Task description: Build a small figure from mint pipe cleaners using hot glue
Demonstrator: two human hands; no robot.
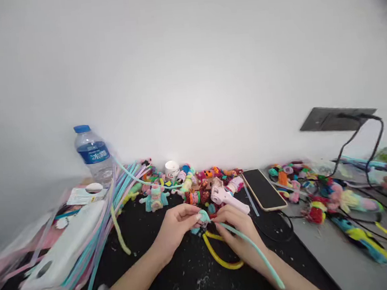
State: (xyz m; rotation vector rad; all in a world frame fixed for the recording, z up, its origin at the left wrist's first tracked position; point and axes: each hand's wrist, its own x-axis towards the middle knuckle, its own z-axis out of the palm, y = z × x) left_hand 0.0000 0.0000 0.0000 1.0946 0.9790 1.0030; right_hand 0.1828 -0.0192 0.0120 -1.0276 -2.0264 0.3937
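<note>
Centrally in the head view, a small mint fuzzy bundle is held on the near side of the pale glue gun. It is pinched from its left by the left hand, fingertips together. A mint strip is clamped by the right hand, close beside the bundle, its long axis slanted nearward and rightward from the glue gun.

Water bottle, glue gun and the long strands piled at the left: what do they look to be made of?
Bottle: thin clear plastic, see-through below its blue label.
Glue gun: probably hard plastic, pale pink, with an opaque molded-looking body.
Strands: likely fuzzy chenille, matte, bending in loose curves; any wire core is hidden.
</note>
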